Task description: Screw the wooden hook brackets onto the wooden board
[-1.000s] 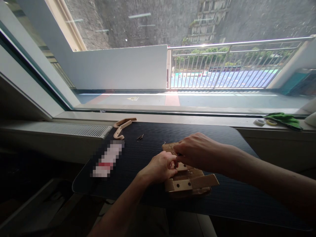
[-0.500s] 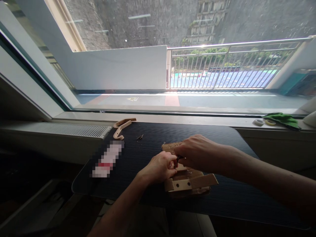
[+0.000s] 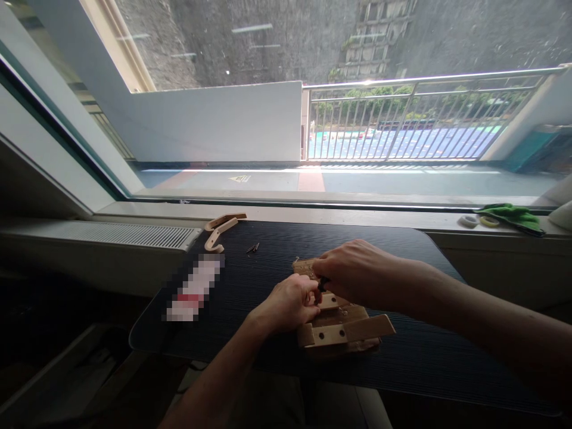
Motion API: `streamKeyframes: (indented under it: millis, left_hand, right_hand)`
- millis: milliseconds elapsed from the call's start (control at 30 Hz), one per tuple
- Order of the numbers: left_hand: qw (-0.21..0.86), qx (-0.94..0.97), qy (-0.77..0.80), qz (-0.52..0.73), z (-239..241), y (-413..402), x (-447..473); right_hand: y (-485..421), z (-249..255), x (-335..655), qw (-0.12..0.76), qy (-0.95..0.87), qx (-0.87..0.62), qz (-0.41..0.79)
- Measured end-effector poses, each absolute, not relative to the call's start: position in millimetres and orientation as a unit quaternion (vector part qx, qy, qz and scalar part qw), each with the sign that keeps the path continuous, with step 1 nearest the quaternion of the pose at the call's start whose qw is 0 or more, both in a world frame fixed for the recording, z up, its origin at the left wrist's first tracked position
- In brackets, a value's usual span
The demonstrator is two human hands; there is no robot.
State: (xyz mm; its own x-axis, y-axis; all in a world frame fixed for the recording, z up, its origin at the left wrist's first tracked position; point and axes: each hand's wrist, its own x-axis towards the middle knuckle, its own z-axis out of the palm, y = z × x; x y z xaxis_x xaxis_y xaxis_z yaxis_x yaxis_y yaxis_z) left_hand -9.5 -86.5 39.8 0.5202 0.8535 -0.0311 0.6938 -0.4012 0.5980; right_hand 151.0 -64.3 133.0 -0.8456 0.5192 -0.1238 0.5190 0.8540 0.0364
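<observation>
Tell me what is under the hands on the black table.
A wooden piece with drilled slats lies under the left hand and right hand. A small dark object shows between them; the rest is covered.

We see a black desk (image 3: 277, 250) with fine parallel ribbing running across its top. The pale tan wooden assembly (image 3: 346, 329) has light slats dotted with small dark holes, over a browner board speckled with tiny perforations. A small black tool (image 3: 322, 283) stands out dark against that wood. The two light beige wooden hooks (image 3: 218, 232) are plain, and the little screws (image 3: 252, 248) are dark grey. We also note a white oblong with a red band (image 3: 195, 287), a white slatted grille (image 3: 138, 235), a bright green cloth (image 3: 509, 214), a yellow tape roll (image 3: 490, 221) and a whitish tape roll (image 3: 469, 220). Outside we see a silver metal railing (image 3: 402, 80) and a blue and green court (image 3: 402, 143).
</observation>
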Motion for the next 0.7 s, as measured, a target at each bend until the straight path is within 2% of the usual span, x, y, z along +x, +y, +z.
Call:
streamKeyframes:
  millis: [333,533,700]
  left_hand:
    - [0.272,0.826,0.473,0.141,43.3,-87.5,-9.4]
    - [0.264,0.828,0.476,0.134,40.7,-87.0,-9.2]
    - [0.270,0.828,0.474,0.130,42.5,-87.5,-9.1]
  right_hand:
    - [-68.5,142.4,152.7,0.058,0.963,0.265,0.000]
    - [-71.5,144.2,147.6,0.098,0.955,0.278,-0.029]
    - [-70.2,140.5,148.8,0.080,0.956,0.283,-0.008]
